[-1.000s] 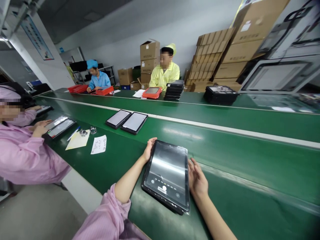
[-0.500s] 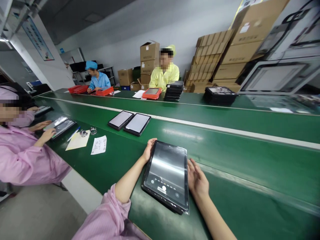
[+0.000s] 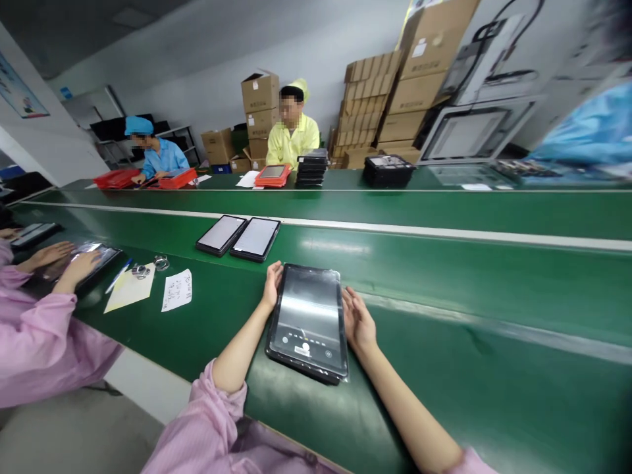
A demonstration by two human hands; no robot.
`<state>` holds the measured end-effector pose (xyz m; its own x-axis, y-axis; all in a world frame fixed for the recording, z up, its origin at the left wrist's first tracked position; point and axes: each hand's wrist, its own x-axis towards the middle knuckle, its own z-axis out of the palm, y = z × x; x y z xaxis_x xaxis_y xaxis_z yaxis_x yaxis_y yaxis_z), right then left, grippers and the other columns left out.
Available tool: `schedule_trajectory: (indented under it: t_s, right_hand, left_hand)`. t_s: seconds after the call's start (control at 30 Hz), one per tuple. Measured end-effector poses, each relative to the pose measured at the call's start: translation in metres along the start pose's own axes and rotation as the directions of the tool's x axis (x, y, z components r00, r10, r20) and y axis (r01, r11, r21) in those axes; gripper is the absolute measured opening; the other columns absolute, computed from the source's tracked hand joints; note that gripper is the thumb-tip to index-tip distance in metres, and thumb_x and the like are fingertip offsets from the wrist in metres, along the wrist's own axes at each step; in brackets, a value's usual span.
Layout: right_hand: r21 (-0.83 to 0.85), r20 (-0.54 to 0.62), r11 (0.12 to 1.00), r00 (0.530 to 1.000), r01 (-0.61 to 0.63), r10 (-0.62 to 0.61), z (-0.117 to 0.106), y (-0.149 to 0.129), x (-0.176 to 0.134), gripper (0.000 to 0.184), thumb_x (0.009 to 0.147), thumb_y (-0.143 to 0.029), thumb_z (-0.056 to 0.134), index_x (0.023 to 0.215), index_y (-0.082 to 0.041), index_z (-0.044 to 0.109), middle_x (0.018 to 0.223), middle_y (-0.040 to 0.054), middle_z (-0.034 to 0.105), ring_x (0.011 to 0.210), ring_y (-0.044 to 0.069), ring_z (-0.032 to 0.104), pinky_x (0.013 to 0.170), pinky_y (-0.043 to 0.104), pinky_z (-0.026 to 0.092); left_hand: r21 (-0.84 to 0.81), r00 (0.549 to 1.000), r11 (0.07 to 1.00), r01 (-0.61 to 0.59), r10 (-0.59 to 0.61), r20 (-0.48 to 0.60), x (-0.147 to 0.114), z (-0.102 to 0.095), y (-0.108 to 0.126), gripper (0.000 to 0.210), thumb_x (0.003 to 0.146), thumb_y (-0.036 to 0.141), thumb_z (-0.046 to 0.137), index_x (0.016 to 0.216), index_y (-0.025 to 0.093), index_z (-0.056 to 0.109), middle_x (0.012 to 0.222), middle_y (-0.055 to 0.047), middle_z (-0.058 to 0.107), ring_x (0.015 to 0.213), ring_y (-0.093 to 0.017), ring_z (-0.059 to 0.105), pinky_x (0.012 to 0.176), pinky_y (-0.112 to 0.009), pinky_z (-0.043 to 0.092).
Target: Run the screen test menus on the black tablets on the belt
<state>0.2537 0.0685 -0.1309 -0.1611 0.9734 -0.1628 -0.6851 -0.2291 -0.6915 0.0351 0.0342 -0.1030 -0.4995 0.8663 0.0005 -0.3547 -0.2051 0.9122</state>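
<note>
Head view: tablet lies on green tabletop, lower centre of frame; left hand against its left edge, grip unclear; right hand wide, slightly curled, at right edge.

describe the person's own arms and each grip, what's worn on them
The left sleeve is pink with fine stripes, bunched near the elbow. The right sleeve, also pink, shows only at the bottom edge. Both forearms are bare. The left grip and right grip are ungloved, with no watch or bracelet visible.
</note>
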Motion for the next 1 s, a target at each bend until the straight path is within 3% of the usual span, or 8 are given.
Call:
schedule_trajectory:
  t_s: [0.13,0.27,0.33,0.43,0.57,0.7,0.87,1.0]
  right_hand:
    - [-0.025,-0.015,1.000,1.000,-0.001,0.001,-0.010,-0.008,-0.011,0.043,0.064,-0.044,0.080,0.100,-0.025,0.065,0.103,0.0049,0.075,0.106,0.022,0.069,0.103,0.044,0.051]
    - [-0.158,0.002,0.987,0.999,-0.036,0.037,-0.019,-0.014,-0.027,0.045,0.067,-0.047,0.081,0.100,-0.023,0.064,0.086,0.0035,0.075,0.086,0.021,0.072,0.089,0.041,0.057]
    - [-0.230,0.009,0.972,0.999,-0.038,0.041,-0.016,-0.015,-0.034,0.043,0.068,-0.046,0.080,0.100,-0.022,0.064,0.080,0.0023,0.074,0.077,0.020,0.071,0.081,0.037,0.057]
    - [-0.286,-0.024,0.958,1.000,-0.002,-0.005,-0.008,-0.015,-0.038,0.040,0.069,-0.043,0.076,0.100,-0.022,0.063,0.081,0.0011,0.072,0.076,0.018,0.068,0.074,0.033,0.055]
    - [-0.320,-0.138,0.945,0.983,0.074,-0.123,-0.008,-0.023,-0.035,0.040,0.068,-0.042,0.072,0.103,-0.023,0.063,0.092,0.0029,0.069,0.085,0.019,0.066,0.072,0.030,0.052]
    - [-0.382,-0.277,0.888,0.886,0.255,-0.373,-0.018,-0.038,-0.027,0.041,0.069,-0.042,0.064,0.105,-0.023,0.059,0.097,0.0031,0.064,0.086,0.018,0.062,0.072,0.029,0.048]
    - [-0.476,-0.350,0.790,0.742,0.385,-0.572,-0.028,-0.042,-0.019,0.039,0.074,-0.039,0.056,0.108,-0.022,0.053,0.098,0.0036,0.059,0.089,0.018,0.058,0.075,0.030,0.046]
    - [-0.521,-0.315,0.760,0.740,0.388,-0.594,-0.032,-0.030,-0.013,0.037,0.072,-0.037,0.057,0.105,-0.021,0.054,0.093,0.0027,0.057,0.087,0.019,0.057,0.080,0.032,0.045]
  left_hand:
    - [0.101,0.991,0.994,0.040,-0.052,0.124,-0.055,-0.033,0.016,0.076,0.079,0.072,0.066,0.136,0.024,0.048,0.161,-0.014,0.032,0.150,-0.034,0.028,0.124,-0.048,0.023]
    - [0.503,0.861,0.852,-0.143,-0.144,0.488,-0.137,-0.081,0.027,0.123,0.063,0.064,0.084,0.158,0.029,0.013,0.169,-0.017,0.005,0.154,-0.037,0.013,0.126,-0.052,0.016]
    - [0.672,0.869,0.700,-0.241,-0.153,0.471,-0.166,-0.092,0.024,0.137,0.058,0.050,0.092,0.159,0.033,0.000,0.169,-0.016,-0.001,0.154,-0.038,0.012,0.125,-0.056,0.017]
    - [0.795,0.919,0.497,-0.348,0.012,0.394,-0.183,-0.088,0.011,0.112,0.081,0.036,0.077,0.158,0.032,-0.003,0.169,-0.016,0.006,0.153,-0.034,0.021,0.123,-0.057,0.026]
    - [0.832,0.886,0.306,-0.463,0.173,0.429,-0.165,-0.068,-0.005,0.092,0.091,0.029,0.064,0.158,0.024,0.002,0.167,-0.022,0.011,0.148,-0.035,0.033,0.112,-0.054,0.044]
    - [0.844,0.875,0.245,-0.477,0.220,0.431,-0.126,-0.044,-0.010,0.094,0.085,0.035,0.072,0.155,0.026,0.011,0.166,-0.023,0.012,0.136,-0.038,0.051,0.096,-0.052,0.056]
    - [0.863,0.903,0.286,-0.416,0.240,0.356,-0.056,0.012,-0.024,0.108,0.070,0.040,0.085,0.152,0.024,0.016,0.161,-0.024,0.023,0.129,-0.035,0.057,0.098,-0.051,0.053]
    - [0.955,0.965,0.202,-0.216,0.194,0.177,-0.002,0.065,-0.037,0.109,0.064,0.046,0.088,0.148,0.017,0.024,0.150,-0.027,0.039,0.136,-0.040,0.047,0.106,-0.059,0.041]
